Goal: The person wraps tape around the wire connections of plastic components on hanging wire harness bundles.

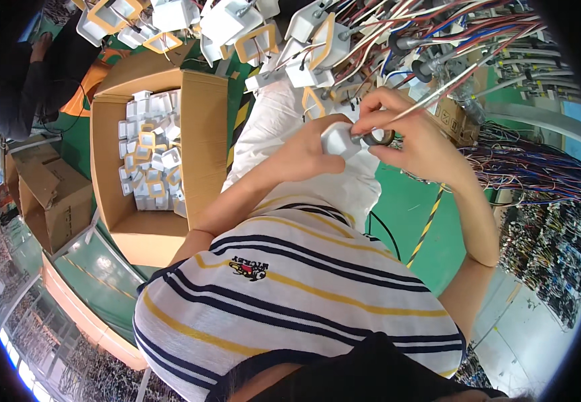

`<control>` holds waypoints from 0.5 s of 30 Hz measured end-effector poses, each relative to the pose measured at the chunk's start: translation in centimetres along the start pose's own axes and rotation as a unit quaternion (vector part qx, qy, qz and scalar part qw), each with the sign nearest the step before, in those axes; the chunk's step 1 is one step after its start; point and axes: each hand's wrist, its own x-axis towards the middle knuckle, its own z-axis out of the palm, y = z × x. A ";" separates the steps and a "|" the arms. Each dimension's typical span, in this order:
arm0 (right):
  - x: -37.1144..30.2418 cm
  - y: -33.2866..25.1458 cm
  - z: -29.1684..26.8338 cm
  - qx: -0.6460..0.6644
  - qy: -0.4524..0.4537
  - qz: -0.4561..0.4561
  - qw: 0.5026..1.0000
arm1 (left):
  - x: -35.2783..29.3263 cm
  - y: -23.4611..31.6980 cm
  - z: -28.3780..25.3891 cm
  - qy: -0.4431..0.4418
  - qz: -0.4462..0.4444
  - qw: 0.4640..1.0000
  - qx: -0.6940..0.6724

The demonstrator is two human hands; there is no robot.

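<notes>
Left fingers (331, 163) clamp a smooth white boxy housing (338, 142); right fingers (373, 120) pinch near its grey fitting (356, 138).

One white housing (339, 142) sits between my two hands (306, 154). Two cardboard boxes (204, 141) stand left, one containing many housings (169, 159).
</notes>
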 end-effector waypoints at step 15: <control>1.7 2.4 2.4 0.174 0.045 -0.180 0.967 | -0.5 0.4 1.6 -0.460 -0.207 0.722 -0.473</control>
